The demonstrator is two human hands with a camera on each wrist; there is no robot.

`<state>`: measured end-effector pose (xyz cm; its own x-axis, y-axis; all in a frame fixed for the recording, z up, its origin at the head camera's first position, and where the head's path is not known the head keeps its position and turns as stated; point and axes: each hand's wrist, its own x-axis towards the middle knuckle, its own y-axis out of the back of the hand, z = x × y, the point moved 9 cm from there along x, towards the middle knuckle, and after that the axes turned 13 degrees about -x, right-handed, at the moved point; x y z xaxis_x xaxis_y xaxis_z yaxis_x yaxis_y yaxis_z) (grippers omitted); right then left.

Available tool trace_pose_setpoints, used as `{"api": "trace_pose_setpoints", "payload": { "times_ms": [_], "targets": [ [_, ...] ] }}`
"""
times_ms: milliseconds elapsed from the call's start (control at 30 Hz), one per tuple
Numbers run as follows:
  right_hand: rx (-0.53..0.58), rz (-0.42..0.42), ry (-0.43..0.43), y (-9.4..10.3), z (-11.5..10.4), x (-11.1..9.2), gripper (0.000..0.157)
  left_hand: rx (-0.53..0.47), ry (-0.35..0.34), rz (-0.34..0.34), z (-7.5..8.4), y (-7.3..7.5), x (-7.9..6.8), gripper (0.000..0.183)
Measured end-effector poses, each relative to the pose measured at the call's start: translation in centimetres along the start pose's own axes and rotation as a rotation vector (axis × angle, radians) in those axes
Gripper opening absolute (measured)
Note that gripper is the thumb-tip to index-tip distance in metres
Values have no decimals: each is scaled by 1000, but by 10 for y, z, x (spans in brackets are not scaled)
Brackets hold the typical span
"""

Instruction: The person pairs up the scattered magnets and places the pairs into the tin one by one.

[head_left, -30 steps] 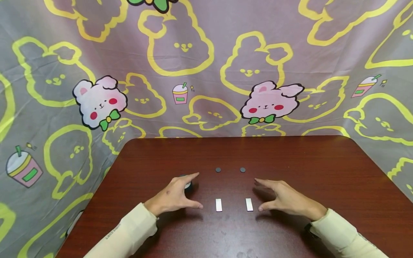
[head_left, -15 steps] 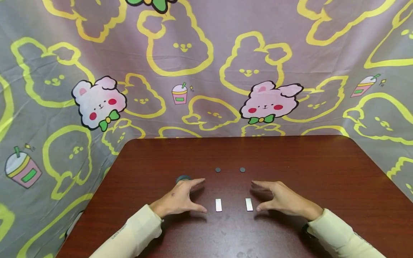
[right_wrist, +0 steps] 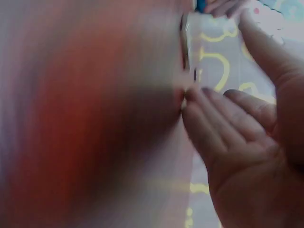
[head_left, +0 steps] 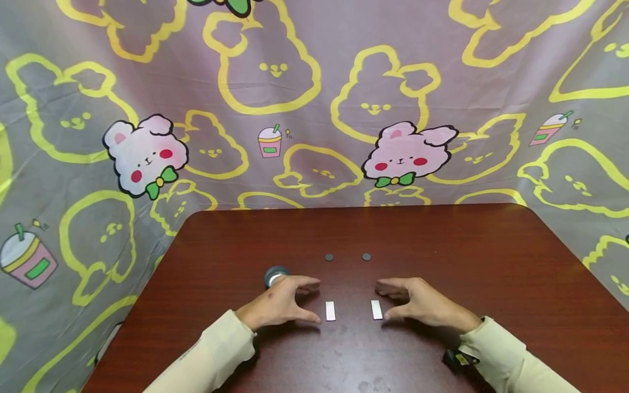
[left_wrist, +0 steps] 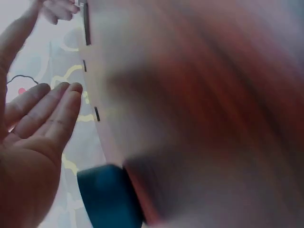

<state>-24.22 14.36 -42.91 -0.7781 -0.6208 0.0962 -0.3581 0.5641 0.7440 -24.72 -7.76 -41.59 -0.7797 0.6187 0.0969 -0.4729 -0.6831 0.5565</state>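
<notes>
My left hand (head_left: 280, 303) hovers low over the table with thumb and fingers spread apart, nothing between them. Just right of its fingertips lies a white rectangular strip (head_left: 330, 311). A second white strip (head_left: 376, 309) lies close to the thumb tip of my right hand (head_left: 425, 303), which is held in the same spread pose, facing the left. Farther back are two small dark discs, one on the left (head_left: 329, 257) and one on the right (head_left: 366, 257). Behind my left hand stands a squat, round, dark teal object (left_wrist: 109, 197) with a pale middle, partly covered in the head view.
The brown wooden table (head_left: 442, 234) has rounded far corners. A cloth curtain (head_left: 304, 125) with cartoon rabbits and cups hangs behind it and along both sides. A dark device (head_left: 459, 359) sits under the right cuff.
My left hand has moved right toward the left strip, uncovering more of the round teal object. My right hand has shifted slightly left toward the other strip. Strips and discs stay put.
</notes>
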Motion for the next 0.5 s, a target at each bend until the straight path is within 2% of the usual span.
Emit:
{"api": "trace_pose_setpoints", "payload": {
  "times_ms": [167, 300, 500],
  "targets": [
    [-118, 82, 78, -2, -4, 2, 54, -12, -31, -9, 1, -7, 6, 65],
    [-228, 135, 87, -1, -5, 3, 43, -9, -35, -11, -2, -15, 8, 57],
    [-272, 162, 107, -4, -8, 4, 38, 11, -51, 28, -5, -22, 11, 51]
  ]
}}
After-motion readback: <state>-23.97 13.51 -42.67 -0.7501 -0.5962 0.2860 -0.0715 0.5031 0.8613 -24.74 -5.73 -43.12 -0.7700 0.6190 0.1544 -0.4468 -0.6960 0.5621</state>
